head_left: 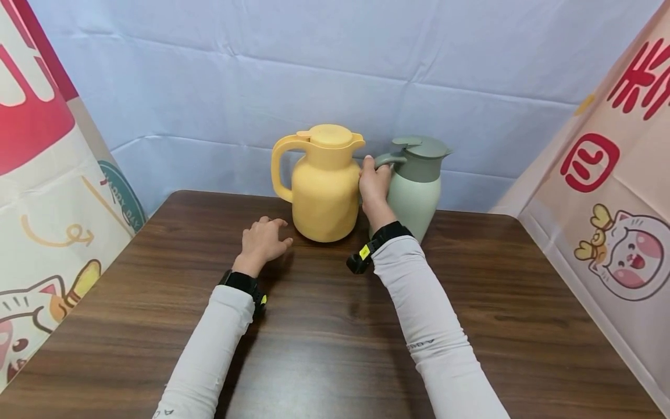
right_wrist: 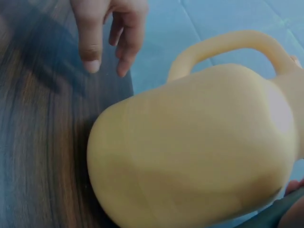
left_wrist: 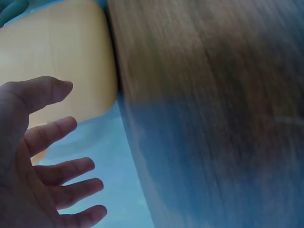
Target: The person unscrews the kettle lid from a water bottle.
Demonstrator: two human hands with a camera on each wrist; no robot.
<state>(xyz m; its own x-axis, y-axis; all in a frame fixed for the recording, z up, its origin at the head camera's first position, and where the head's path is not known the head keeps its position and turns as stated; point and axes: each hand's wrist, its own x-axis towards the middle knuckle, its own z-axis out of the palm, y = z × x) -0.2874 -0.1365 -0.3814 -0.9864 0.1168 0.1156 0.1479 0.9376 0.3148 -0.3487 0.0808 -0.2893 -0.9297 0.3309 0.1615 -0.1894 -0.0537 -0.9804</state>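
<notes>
A yellow thermos jug [head_left: 325, 192] with a loop handle stands at the far side of the wooden table [head_left: 314, 361]. To its right is a pale green thermos jug [head_left: 416, 201] with a darker green lid. My right hand [head_left: 374, 189] grips the green jug's handle, which faces the yellow jug. In the right wrist view, part of that green handle [right_wrist: 273, 213] shows at the lower right corner. My left hand [head_left: 262, 240] hovers left of the yellow jug's base, empty, its fingers spread. The left wrist view shows these fingers [left_wrist: 66, 173] extended beside the yellow body [left_wrist: 80, 52].
A light blue cloth [head_left: 209, 105] hangs right behind the table's back edge. Printed banners flank the table, one at the left [head_left: 42, 192] and one at the right [head_left: 602, 233]. The two jugs stand close together, with my right hand between them.
</notes>
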